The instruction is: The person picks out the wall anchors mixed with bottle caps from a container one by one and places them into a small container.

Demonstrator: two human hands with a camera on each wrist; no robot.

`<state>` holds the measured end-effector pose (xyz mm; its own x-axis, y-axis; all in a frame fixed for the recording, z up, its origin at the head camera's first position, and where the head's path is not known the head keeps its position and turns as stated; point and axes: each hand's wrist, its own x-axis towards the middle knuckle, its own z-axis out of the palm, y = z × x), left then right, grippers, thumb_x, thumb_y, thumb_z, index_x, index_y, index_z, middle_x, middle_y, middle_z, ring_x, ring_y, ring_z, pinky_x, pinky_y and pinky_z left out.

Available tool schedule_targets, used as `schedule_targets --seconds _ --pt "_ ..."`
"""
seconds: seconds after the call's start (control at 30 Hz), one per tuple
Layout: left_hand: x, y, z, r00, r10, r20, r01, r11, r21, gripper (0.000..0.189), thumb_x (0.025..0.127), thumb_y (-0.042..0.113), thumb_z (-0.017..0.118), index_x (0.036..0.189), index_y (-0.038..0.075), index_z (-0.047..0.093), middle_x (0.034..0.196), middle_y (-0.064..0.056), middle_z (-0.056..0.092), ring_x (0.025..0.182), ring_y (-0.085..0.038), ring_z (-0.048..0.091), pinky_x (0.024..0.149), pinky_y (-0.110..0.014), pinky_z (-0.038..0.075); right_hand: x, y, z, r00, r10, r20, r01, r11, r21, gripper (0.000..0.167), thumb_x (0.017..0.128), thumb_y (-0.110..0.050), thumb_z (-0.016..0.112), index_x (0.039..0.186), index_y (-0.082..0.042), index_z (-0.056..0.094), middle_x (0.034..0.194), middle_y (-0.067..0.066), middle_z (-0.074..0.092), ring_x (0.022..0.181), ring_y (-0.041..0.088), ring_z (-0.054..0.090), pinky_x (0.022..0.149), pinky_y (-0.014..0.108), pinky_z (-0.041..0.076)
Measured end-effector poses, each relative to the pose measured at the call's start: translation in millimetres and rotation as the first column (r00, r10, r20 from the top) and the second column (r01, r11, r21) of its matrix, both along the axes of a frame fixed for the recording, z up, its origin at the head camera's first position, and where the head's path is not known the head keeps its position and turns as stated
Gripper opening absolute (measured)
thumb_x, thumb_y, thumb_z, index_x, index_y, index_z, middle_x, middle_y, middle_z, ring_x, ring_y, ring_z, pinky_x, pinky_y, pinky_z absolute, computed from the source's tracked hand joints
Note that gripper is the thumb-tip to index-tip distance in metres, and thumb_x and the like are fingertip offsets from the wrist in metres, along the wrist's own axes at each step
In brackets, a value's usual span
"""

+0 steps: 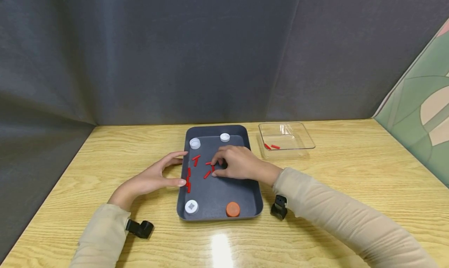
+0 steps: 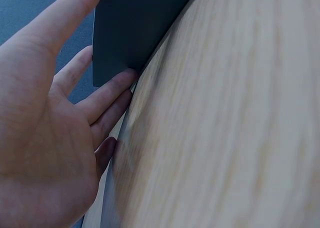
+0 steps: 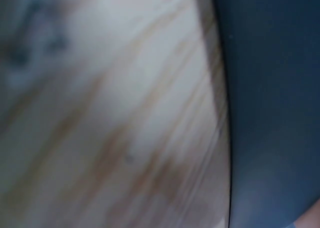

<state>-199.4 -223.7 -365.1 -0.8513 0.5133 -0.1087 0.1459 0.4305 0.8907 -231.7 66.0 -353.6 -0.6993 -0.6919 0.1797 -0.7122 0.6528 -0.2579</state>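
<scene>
A dark grey tray [image 1: 219,196] lies on the table with several short red sticks [image 1: 196,160] scattered inside. My right hand [image 1: 238,162] reaches over it from the right, and its thumb and fingertips pinch a small red stick [image 1: 213,168] end to end, close over the tray floor. Two more sticks lie right beside those fingertips. At the tray's left side is my left hand [image 1: 151,178], fingers spread, with thumb and forefinger at the rim. In the left wrist view, fingertips [image 2: 127,78] of that hand touch the tray's outer wall [image 2: 135,28].
In the tray's corners sit a white cap [image 1: 191,206] with a printed code, an orange cap [image 1: 233,209] and two white caps [image 1: 195,143]. A clear plastic box [image 1: 291,148] holding two red sticks stands to the right. A grey partition [image 1: 210,65] rises behind the table.
</scene>
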Motion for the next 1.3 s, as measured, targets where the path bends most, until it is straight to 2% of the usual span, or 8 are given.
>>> schedule_targets --seconds 0.6,0.97,1.3 --pt "-1.1 0.3 -1.2 1.000 0.001 0.009 -0.001 1.000 0.012 0.084 0.086 0.028 0.079 0.155 0.022 0.031 0.152 -0.018 0.036 0.141 -0.035 0.031 0.109 -0.059 0.027 0.3 3 9.8 0.999 0.003 0.055 -0.001 0.999 -0.033 0.023 0.085 -0.036 0.079 0.102 -0.022 0.075 0.085 -0.010 0.062 0.070 0.004 0.051 0.061 0.024 0.044" --pt "-1.7 -0.1 -1.4 1.000 -0.001 0.002 0.001 1.000 0.012 0.085 0.085 0.028 0.080 0.154 0.020 0.031 0.152 -0.018 0.037 0.141 -0.035 0.032 0.110 -0.061 0.025 4.1 8 17.1 0.999 0.004 0.051 -0.001 0.998 -0.064 0.021 0.084 -0.035 0.080 0.100 -0.022 0.073 0.087 -0.011 0.065 0.074 0.007 0.056 0.063 0.025 0.045" --pt "-2.1 0.2 -1.6 1.000 0.003 0.004 -0.003 1.000 0.014 0.085 0.085 0.028 0.080 0.154 0.021 0.031 0.152 -0.017 0.038 0.141 -0.035 0.032 0.110 -0.061 0.025 9.8 19 21.4 0.999 0.006 0.045 0.001 0.990 -0.140 0.021 0.083 -0.031 0.081 0.099 -0.020 0.074 0.087 -0.011 0.066 0.074 0.009 0.058 0.063 0.026 0.045"
